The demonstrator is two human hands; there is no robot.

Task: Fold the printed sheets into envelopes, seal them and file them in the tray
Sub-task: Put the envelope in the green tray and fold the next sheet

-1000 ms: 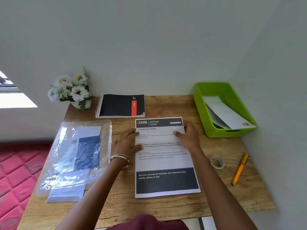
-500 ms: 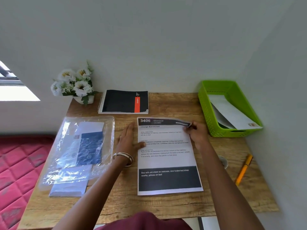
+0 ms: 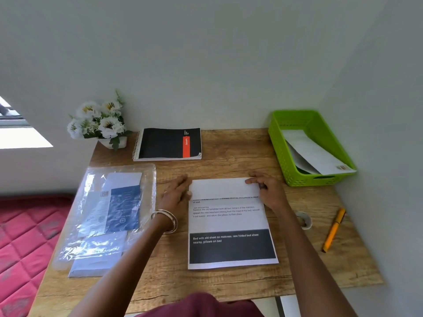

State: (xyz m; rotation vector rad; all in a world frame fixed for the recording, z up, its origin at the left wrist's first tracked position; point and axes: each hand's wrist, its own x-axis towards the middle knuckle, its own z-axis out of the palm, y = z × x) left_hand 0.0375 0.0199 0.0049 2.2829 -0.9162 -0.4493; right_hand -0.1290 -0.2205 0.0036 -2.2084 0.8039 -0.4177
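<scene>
Wooden desk [image 3: 229,282] fills the corner. Clear plastic pack of envelopes [image 3: 107,216] lies on its left side. Printed sheet [image 3: 231,225] sits center, top part folded down toward the person, white back showing. Green tray [image 3: 286,154] at far right w/ a white envelope [image 3: 318,154] leaning inside. Black notebook [image 3: 168,144] at the back, flowers [image 3: 98,121] beside it. Left hand [image 3: 177,194] flat, fingers straight, at the sheet's left edge. Right hand [image 3: 266,188] w/ fingertips pressing the folded flap's right end; can't tell if thumb pinches it. Orange pen [image 3: 333,229] and tape roll [image 3: 304,219] lie right of the sheet.
</scene>
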